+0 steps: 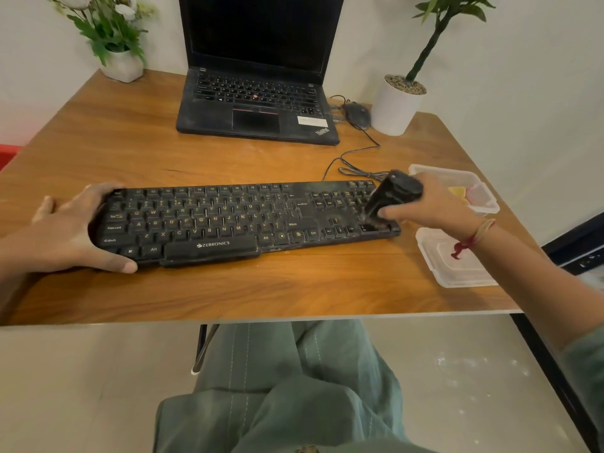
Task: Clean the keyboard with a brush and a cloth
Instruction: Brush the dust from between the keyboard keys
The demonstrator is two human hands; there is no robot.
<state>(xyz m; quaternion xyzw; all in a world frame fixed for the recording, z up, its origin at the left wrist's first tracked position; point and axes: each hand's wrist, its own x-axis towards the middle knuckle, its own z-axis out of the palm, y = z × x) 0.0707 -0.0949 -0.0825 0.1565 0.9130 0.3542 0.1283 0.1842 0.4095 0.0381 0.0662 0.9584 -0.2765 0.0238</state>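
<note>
**Where this keyboard clean could go sideways**

Here's where we're at. The keyboard (228, 220) lies flat across the middle of the desk (196, 158), and the brush (392, 197) is tipped bristles-down onto the number pad at its right end. Our right hand (434, 204) has its fingers (392, 212) wrapped round the brush body. Our left hand (65, 233) clamps the left end of the board, fingers curled over the far edge and thumb hooked on the near one.

Things we reckon could bite us:

- Grit flicked off the right end could land in the open plastic tub (483, 204) just beside the brush hand (there's something yellow in it, and we can't tell if that's the cloth). A gritty cloth would only smear things later.
- The brush leans steeply. Too much push could pop a keycap or shove crumbs deeper between the keys.
- The second tub (457, 273) sits at the right edge of the desk, right under our wrist. One wide sweep could knock it off.
- The cable (353, 158) loops loose behind the board, toward the upper right. If the left hand lets the board slide, it could drag on that.

Most keys look dusty, so we'd guess the job is early.
</note>
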